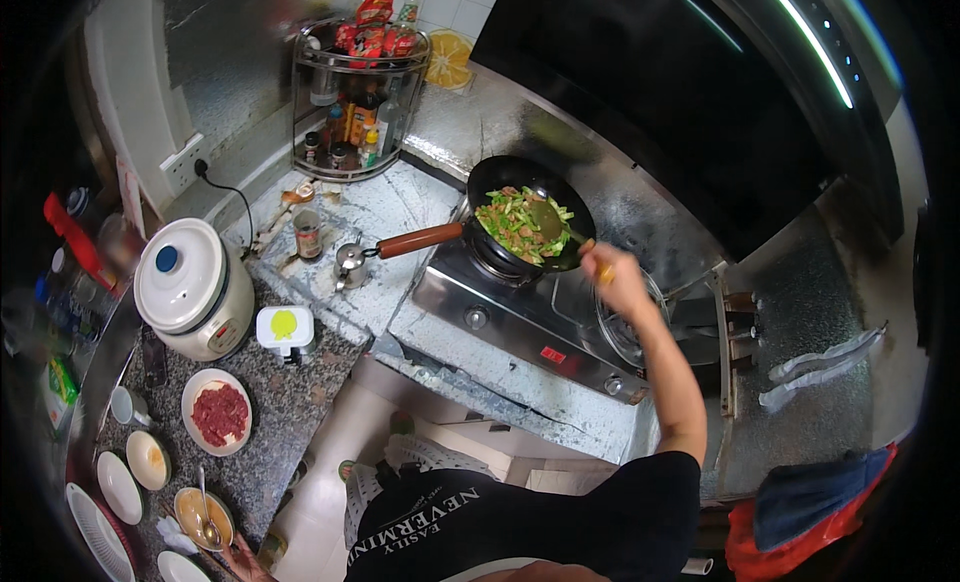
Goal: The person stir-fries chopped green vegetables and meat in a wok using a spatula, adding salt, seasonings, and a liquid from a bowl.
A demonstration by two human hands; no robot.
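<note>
My right hand (616,280) is closed around the handle of a spatula (552,222), whose head rests among the food in the black wok (482,172). Chopped green vegetables with brownish pieces (515,220) fill the bottom of the wok, which sits on the left burner with its brown handle (420,240) pointing left. At the counter's lower left, my left hand (243,560) is beside a bowl (222,504) of yellowish-brown contents with a metal spoon (207,502) in it. Its fingers look stretched toward the bowl's rim; whether they touch it is unclear.
Left of the stove are a small metal pot (350,266), a glass jar (308,236), a white cooker (192,300) and a plate of raw red meat (220,414). A bottle rack (348,168) stands behind. A glass lid (628,327) lies right of the wok, beneath the dark hood (680,92).
</note>
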